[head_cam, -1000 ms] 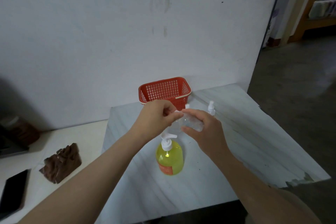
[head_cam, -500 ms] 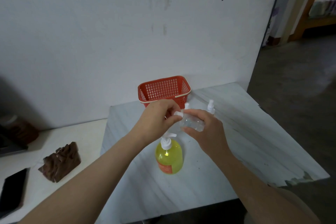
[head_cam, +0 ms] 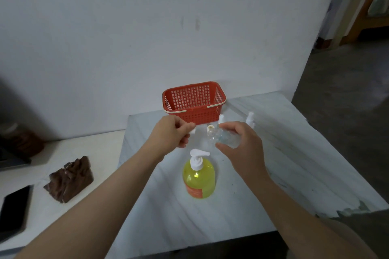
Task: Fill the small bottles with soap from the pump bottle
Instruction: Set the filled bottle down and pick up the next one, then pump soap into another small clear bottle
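1. Centre of frame: the right hand (head_cam: 242, 147) has its fingers and thumb curled round a small clear plastic bottle (head_cam: 224, 138). The bottle is held above the worktop and tipped almost on its side, with its uncapped neck pointing towards the left of the frame.
2. Just left of that neck, and clear of it, the left hand (head_cam: 171, 133) is curled, with fingertips and thumb pinching a small white cap (head_cam: 192, 131).
3. Below the two hands, the round yellow soap bottle with a white pump head (head_cam: 199, 176) stands upright on the white marbled worktop (head_cam: 294, 164). Its spout points right and neither hand touches it.
4. Behind the right hand, two more small clear bottles with white spray tops (head_cam: 221, 119) (head_cam: 250, 119) stand upright, partly hidden by the fingers.
5. Upper centre: a red plastic lattice basket with cream handles (head_cam: 194, 101) sits at the rear of the worktop, against the white wall.
6. Lower left: a dark brown carved block (head_cam: 69, 178) and a black phone (head_cam: 13, 210) lie on an adjoining white surface (head_cam: 101, 149).
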A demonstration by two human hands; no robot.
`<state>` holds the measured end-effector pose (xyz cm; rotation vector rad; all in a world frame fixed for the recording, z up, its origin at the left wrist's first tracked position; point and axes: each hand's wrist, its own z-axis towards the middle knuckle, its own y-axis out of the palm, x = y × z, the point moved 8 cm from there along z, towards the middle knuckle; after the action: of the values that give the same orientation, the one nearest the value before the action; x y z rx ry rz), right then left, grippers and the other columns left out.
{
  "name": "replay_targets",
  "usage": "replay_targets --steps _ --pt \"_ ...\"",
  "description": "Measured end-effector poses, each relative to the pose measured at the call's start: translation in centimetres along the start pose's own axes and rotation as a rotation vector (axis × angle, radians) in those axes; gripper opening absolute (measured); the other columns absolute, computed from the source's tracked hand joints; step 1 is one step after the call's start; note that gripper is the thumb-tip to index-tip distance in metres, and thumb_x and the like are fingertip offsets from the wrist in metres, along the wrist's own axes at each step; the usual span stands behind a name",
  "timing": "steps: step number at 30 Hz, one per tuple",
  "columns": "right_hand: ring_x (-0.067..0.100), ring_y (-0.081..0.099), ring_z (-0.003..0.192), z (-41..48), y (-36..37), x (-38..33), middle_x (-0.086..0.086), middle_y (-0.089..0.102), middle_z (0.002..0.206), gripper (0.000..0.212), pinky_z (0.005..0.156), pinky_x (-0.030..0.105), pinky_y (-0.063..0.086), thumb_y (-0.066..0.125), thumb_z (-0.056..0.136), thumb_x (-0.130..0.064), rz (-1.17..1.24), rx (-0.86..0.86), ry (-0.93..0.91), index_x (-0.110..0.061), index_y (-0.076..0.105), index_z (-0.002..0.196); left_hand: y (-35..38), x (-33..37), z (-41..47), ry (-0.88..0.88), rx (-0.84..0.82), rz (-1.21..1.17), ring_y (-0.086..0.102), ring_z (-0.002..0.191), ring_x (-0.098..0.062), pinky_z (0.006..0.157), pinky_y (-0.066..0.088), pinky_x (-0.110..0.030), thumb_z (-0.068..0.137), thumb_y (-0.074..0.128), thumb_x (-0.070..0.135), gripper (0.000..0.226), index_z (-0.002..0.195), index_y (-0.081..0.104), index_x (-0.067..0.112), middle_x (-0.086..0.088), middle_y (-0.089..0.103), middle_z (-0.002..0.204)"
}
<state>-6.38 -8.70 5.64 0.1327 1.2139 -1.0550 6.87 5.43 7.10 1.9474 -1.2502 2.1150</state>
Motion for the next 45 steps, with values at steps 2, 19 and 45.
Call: replay_targets --steps 2,19,45 --pt "-0.001 0.055 0.091 -0.2 0.5 0.6 -0.028 0.058 0.093 0.043 0.081 0.007 0.038 0.080 0.065 -0.008 0.032 -0.039 0.021 -0.029 0.062 0.098 -0.5 -1.9 0.8 -0.007 0.020 0.122 0.063 0.066 -0.017 0.069 0.055 -0.032 0.085 0.064 0.016 0.010 0.081 0.060 0.009 -0.004 0.065 0.073" --pt "0.003 0.058 0.105 -3.3 1.1 3.5 -0.013 0.065 0.109 0.052 0.092 0.020 0.042 0.079 0.069 -0.009 0.109 -0.191 0.126 -0.045 0.060 0.101 2.1 -14.6 1.7 -0.038 -0.002 0.596 0.059 0.086 -0.027 0.067 0.035 -0.025 0.076 0.054 0.005 0.021 0.090 0.069 0.011 -0.010 0.060 0.091" --pt "0.004 0.059 0.098 -5.1 2.6 2.7 -0.014 0.065 0.104 0.046 0.086 0.029 0.051 0.080 0.067 -0.015 0.161 -0.173 0.192 -0.035 0.064 0.105 5.3 -1.1 1.1 -0.188 0.023 0.050 0.059 0.069 -0.020 0.057 0.046 -0.028 0.093 0.036 0.013 0.027 0.094 0.061 0.005 -0.008 0.070 0.080"
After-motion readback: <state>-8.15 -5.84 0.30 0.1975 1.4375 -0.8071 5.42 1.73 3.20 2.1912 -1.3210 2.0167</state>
